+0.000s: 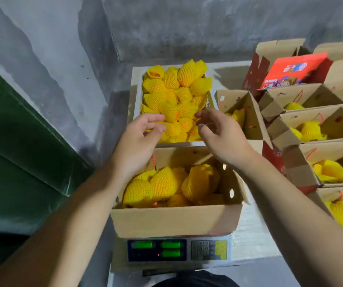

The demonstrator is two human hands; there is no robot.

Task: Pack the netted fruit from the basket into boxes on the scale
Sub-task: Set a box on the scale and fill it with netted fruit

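A white basket (137,104) at the back holds several fruits in yellow foam netting (179,96). In front of it an open cardboard box (174,220) stands on a digital scale (172,250) with green lit displays; several netted fruits (162,187) lie inside the box. My left hand (139,139) and my right hand (218,133) hover over the near end of the basket, fingers loosely curled, holding nothing. Their fingertips are close to the netted fruit there.
To the right stand several open cardboard boxes (315,146) with netted fruit inside, and red printed cartons (295,71) behind them. A grey concrete wall (166,27) runs at the back, and a dark green surface (17,141) lies on the left.
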